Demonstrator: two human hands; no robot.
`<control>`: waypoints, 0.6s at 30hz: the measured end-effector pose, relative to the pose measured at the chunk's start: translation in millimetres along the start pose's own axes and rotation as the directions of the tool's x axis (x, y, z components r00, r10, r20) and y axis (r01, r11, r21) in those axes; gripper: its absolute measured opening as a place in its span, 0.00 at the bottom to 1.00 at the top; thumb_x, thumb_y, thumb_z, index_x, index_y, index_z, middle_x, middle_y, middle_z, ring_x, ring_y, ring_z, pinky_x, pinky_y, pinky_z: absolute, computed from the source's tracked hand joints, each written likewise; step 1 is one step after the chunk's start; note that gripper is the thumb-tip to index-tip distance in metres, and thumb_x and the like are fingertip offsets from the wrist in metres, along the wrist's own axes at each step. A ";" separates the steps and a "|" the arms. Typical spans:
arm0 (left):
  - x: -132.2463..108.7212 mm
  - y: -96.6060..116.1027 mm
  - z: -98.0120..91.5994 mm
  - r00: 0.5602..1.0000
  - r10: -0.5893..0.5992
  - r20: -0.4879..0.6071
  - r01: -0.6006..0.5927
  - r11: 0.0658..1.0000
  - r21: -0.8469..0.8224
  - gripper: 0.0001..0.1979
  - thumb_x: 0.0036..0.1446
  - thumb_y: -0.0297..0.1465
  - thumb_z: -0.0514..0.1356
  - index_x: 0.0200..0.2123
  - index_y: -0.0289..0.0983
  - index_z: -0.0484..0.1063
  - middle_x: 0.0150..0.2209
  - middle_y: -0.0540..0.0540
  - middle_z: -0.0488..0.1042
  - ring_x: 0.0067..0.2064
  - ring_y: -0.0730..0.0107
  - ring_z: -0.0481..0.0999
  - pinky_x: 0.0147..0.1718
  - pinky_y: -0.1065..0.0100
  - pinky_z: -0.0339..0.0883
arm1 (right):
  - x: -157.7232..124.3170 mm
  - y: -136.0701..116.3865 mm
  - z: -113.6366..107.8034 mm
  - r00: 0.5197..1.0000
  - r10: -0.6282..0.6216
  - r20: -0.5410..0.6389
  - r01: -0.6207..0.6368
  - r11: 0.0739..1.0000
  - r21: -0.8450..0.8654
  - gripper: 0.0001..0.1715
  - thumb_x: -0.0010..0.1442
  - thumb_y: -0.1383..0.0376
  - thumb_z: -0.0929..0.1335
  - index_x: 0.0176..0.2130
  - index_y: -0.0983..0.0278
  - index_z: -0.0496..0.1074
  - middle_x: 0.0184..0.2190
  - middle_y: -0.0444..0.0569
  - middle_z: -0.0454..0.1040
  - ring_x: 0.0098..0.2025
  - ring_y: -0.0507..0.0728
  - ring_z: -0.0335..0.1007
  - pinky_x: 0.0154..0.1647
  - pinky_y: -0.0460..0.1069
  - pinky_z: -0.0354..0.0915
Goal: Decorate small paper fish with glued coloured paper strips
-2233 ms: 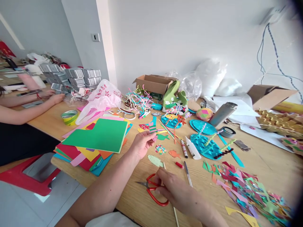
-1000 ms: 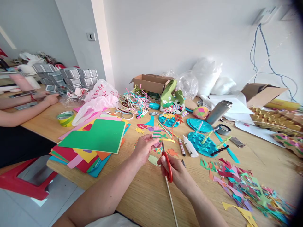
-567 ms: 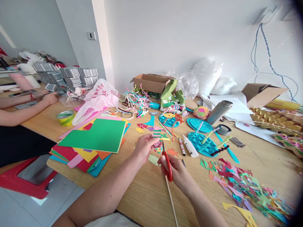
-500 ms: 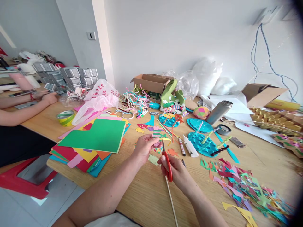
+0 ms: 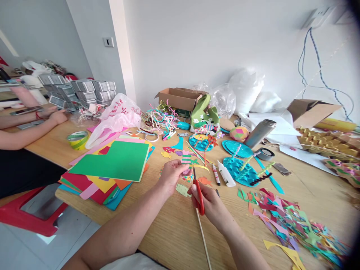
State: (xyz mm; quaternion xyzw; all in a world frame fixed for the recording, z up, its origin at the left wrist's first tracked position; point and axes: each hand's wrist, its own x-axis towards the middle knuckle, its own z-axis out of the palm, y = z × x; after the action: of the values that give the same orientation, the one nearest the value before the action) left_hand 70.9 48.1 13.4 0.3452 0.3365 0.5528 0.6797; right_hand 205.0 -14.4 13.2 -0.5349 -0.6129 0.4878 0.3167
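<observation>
My left hand (image 5: 172, 175) is closed, thumb against fingers, pinching a small piece of paper mostly hidden by the fingertips. My right hand (image 5: 206, 197) grips red-handled scissors (image 5: 200, 200), whose blades point away from me beside the left fingertips. Just past the blade tips is a narrow yellow paper strip (image 5: 203, 167). Around the hands are a green fish with pink stripes (image 5: 186, 159), a pale green paper fish (image 5: 182, 189) and an orange paper fish (image 5: 204, 181). A thin wooden stick (image 5: 203, 238) lies below the right hand.
Coloured paper sheets (image 5: 112, 161) are stacked at left. A marker (image 5: 216, 175), a glue bottle (image 5: 226, 174) and blue craft pieces (image 5: 240, 170) lie to the right, near paper scraps (image 5: 303, 225). Another person's hands (image 5: 57, 115) rest at far left. A metal flask (image 5: 260, 134) stands farther back.
The yellow strip has shifted right, away from my left fingertips, and now appears apart from them. The scissor blades look closer together. Both hands stay nearly in place.
</observation>
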 end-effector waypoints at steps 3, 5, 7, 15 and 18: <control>-0.7 -0.1 0.9 1.000 -0.001 -0.004 0.001 1.000 -0.002 0.11 0.39 0.33 0.70 0.25 0.32 0.75 0.23 0.47 0.74 0.27 0.71 0.73 0.33 0.67 0.65 | -0.4 -0.2 0.3 1.000 -0.008 -0.002 0.008 1.000 -0.016 0.33 0.57 0.37 0.60 0.27 0.63 0.64 0.17 0.41 0.63 0.20 0.49 0.56 0.22 0.45 0.53; -1.4 -0.1 1.5 1.000 0.000 0.000 0.000 1.000 -0.001 0.11 0.39 0.32 0.70 0.24 0.32 0.75 0.22 0.48 0.73 0.27 0.71 0.72 0.33 0.67 0.65 | -1.0 -0.8 0.6 1.000 -0.013 -0.005 0.013 1.000 -0.028 0.32 0.57 0.38 0.60 0.26 0.63 0.63 0.17 0.41 0.63 0.20 0.49 0.56 0.22 0.46 0.54; -1.8 -0.4 1.8 1.000 0.003 0.009 -0.003 1.000 0.005 0.10 0.39 0.33 0.69 0.24 0.32 0.75 0.22 0.49 0.72 0.26 0.72 0.71 0.33 0.67 0.64 | -1.3 -1.3 0.7 1.000 -0.017 -0.011 0.016 0.999 -0.042 0.32 0.58 0.38 0.60 0.25 0.63 0.63 0.17 0.42 0.64 0.21 0.50 0.56 0.22 0.46 0.54; -0.9 -4.7 -0.6 0.999 0.008 0.043 -0.009 0.999 0.037 0.09 0.42 0.33 0.68 0.25 0.33 0.76 0.24 0.47 0.74 0.27 0.71 0.71 0.33 0.68 0.64 | -0.8 -0.5 1.4 1.000 -0.015 -0.019 0.014 0.999 -0.049 0.32 0.58 0.38 0.59 0.26 0.63 0.63 0.17 0.42 0.64 0.20 0.50 0.57 0.22 0.46 0.55; -1.5 -4.8 -0.6 0.999 0.008 0.052 -0.011 0.999 0.049 0.09 0.43 0.33 0.67 0.26 0.33 0.76 0.24 0.47 0.74 0.27 0.72 0.71 0.33 0.68 0.63 | -0.4 -0.2 1.7 1.000 -0.003 -0.025 0.002 0.999 -0.050 0.32 0.59 0.38 0.58 0.26 0.63 0.63 0.17 0.42 0.64 0.20 0.50 0.57 0.22 0.45 0.54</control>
State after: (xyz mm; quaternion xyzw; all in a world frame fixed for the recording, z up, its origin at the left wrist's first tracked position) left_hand 72.7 45.9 9.1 0.3777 0.3304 0.5384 0.6770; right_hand 203.5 -15.3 12.9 -0.5479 -0.6214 0.4653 0.3116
